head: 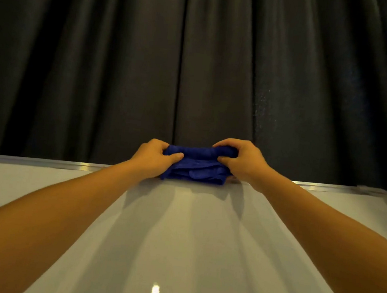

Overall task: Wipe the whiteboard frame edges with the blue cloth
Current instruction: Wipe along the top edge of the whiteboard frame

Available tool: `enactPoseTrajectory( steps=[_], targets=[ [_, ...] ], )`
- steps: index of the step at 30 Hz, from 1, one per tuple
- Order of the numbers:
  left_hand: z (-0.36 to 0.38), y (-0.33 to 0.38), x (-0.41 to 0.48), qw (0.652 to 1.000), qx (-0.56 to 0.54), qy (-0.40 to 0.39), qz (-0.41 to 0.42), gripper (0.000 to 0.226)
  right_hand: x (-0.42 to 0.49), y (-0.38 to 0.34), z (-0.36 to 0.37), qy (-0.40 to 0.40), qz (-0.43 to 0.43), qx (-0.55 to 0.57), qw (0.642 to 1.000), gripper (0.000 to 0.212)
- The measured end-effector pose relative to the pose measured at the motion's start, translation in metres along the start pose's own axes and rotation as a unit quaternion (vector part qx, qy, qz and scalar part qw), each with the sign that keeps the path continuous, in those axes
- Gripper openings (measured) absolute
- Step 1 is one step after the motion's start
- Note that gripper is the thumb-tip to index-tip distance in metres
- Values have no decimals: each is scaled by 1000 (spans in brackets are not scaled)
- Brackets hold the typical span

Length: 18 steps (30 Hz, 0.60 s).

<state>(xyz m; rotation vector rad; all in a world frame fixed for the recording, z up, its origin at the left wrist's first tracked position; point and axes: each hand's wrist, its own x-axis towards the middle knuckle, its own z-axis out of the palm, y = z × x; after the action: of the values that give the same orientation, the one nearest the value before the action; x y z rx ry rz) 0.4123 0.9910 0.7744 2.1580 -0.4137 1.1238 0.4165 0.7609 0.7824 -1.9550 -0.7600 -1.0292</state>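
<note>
Both hands gripped the cloth [196, 164] on the frame's [42, 162] top edge | left hand [155, 158] clenched its left end, right hand [242, 161] its right | cloth's long axis lay along the rail, right corner nearer

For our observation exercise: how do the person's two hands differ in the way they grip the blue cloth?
The left hand sits lower, thumb pressed on the blue cloth's front; the right hand sits higher, fingers curled over the cloth's top. The left hand takes the cloth's left end, the right hand its right end. Both grip it at the whiteboard's top frame edge.
</note>
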Motion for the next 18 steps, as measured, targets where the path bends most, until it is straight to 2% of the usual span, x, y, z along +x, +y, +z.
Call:
enactPoseTrajectory(
  steps=[3, 5, 6, 9, 11, 12, 14, 16, 18],
  targets=[
    [-1, -19, 12, 997, 59, -38, 27, 33, 0, -6, 18, 10, -56, -214, 975, 34],
    [-1, -25, 13, 993, 93, -54, 47, 33, -4, -11, 32, 39, -111, -359, 926, 40],
    [0, -26, 12, 992, 104, -48, 57, 32, -6, -14, 38, 56, -146, -380, 911, 40],
    [3, -21, 3, 986, 144, -2, 79, 29, -9, -34, 61, 77, -171, -341, 921, 36],
    [6, -23, -4, 981, 152, 44, 114, 25, -3, -43, 82, 77, -186, -378, 904, 35],
    [7, -25, -8, 977, 154, 66, 134, 23, 0, -46, 91, 64, -188, -372, 907, 34],
    [5, -28, -11, 971, 150, 98, 156, 22, 4, -53, 98, 16, -134, -291, 947, 34],
    [3, -31, -13, 970, 147, 105, 161, 27, 6, -51, 102, -7, -101, -242, 965, 37],
    [2, -31, -12, 967, 162, 101, 168, 32, 1, -46, 101, 3, -134, -291, 947, 41]
  ],
)
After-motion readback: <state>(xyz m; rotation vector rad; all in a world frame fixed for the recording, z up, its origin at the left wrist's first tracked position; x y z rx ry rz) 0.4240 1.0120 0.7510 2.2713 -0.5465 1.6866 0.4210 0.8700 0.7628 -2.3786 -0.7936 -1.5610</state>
